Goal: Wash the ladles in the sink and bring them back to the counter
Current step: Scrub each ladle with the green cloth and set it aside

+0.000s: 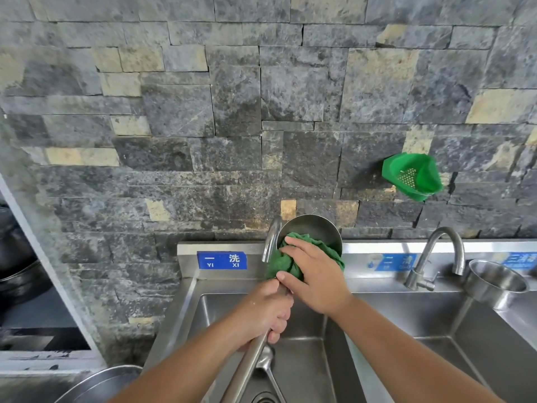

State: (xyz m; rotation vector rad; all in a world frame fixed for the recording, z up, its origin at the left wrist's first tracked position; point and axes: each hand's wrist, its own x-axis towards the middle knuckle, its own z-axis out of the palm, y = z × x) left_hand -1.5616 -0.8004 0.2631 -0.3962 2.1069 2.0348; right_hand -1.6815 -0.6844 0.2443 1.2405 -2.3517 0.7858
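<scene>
The left hand (263, 311) wraps its grip round the ladle (312, 228) handle, tilting the bowl up over the left sink (200, 321) beside the tap (271, 238), probably so runoff drains into the basin. The right hand (315, 274) presses a green cloth (283, 264) into the bowl, fingers partly curled over it. The ladle is dull steel, deep-bowled. A second ladle (266, 362) lies in the sink below.
</scene>
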